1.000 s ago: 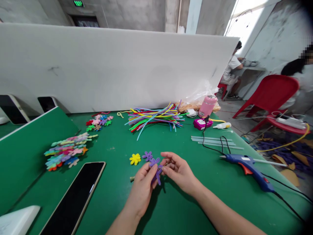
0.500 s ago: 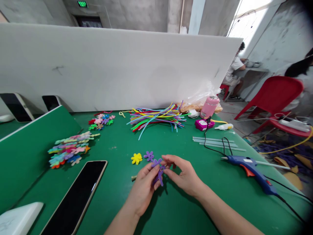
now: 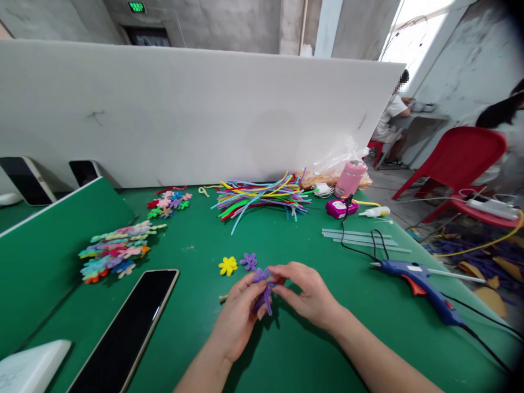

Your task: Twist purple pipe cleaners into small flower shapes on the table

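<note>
My left hand [image 3: 239, 311] pinches a purple pipe cleaner [image 3: 267, 301] that is partly bent into flower petals, with a loose end hanging down. From the right, my right hand [image 3: 306, 292] closes thumb and fingers on the same piece at its petals. Just beyond the hands lie a finished purple pipe-cleaner flower [image 3: 248, 261] and a yellow flower [image 3: 228, 266]. A small greenish object [image 3: 223, 298] sticks out beside my left hand, mostly hidden by it.
A bundle of coloured pipe cleaners [image 3: 262, 197] lies at the back. Piles of flowers [image 3: 118, 248] and a phone [image 3: 126, 333] are at the left. At the right are a blue glue gun [image 3: 426, 289], glue sticks [image 3: 360, 238], a purple socket block [image 3: 340, 208] and a pink bottle [image 3: 350, 179].
My right fingers have come in closer and now close on the purple pipe cleaner. The piece has shifted slightly down; the left hand hardly moves.
</note>
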`<state>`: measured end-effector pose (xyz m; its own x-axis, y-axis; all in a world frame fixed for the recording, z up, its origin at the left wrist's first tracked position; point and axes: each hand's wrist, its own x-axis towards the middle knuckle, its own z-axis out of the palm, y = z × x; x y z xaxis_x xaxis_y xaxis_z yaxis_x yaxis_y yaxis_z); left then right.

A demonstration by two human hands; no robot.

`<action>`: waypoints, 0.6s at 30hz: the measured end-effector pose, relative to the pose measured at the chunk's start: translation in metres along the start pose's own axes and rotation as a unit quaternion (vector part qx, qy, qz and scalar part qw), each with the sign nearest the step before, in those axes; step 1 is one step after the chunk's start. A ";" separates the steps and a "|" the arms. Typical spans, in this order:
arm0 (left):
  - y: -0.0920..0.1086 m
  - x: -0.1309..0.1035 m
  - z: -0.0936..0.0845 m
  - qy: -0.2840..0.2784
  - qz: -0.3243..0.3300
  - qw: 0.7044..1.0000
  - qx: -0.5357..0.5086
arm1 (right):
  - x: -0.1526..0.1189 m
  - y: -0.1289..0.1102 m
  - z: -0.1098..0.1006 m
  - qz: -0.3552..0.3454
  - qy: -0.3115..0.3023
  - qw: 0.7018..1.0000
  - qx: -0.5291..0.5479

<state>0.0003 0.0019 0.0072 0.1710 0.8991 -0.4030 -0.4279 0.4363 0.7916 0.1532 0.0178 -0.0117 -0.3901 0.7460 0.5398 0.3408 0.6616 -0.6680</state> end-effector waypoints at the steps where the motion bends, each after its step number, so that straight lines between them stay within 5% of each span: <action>1: 0.000 0.000 0.000 0.000 0.000 1.000 0.006 | 0.000 0.000 0.000 -0.012 0.006 1.000 -0.012; 18: -0.002 0.001 -0.007 -0.024 0.043 0.991 0.121 | -0.001 -0.001 0.003 -0.030 0.036 0.998 -0.048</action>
<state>-0.0048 0.0018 0.0026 0.1867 0.9318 -0.3114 -0.2181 0.3483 0.9117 0.1510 0.0159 -0.0131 -0.3504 0.7055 0.6160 0.3998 0.7074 -0.5828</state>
